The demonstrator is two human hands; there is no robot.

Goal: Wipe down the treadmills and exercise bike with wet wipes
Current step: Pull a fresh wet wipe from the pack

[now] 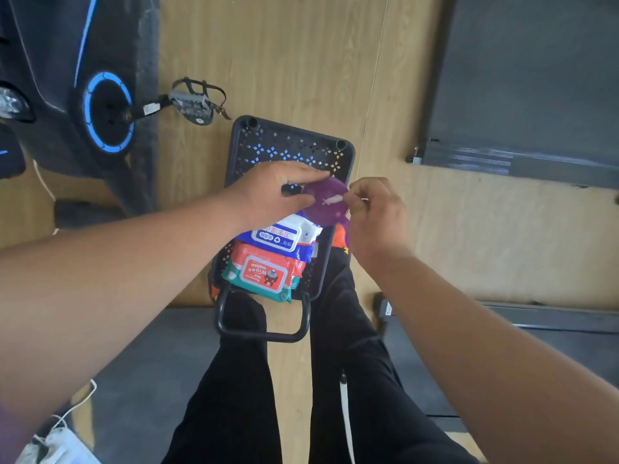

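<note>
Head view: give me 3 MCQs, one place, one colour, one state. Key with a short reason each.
1. Where do the wipe packs lie?
A. in the black basket
B. on the treadmill belt
C. on the bike pedal

2. What colour is the round pack between the hands?
A. green
B. purple
C. yellow

3. What is the right hand doing?
A. hanging idle
B. pressing flat on the floor
C. pinching the white wipe tip

Key: A, the red pack and blue-white pack sit inside the basket; B, the round pack is purple; C, the right hand pinches the wipe tip while the left hand holds the pack.
</note>
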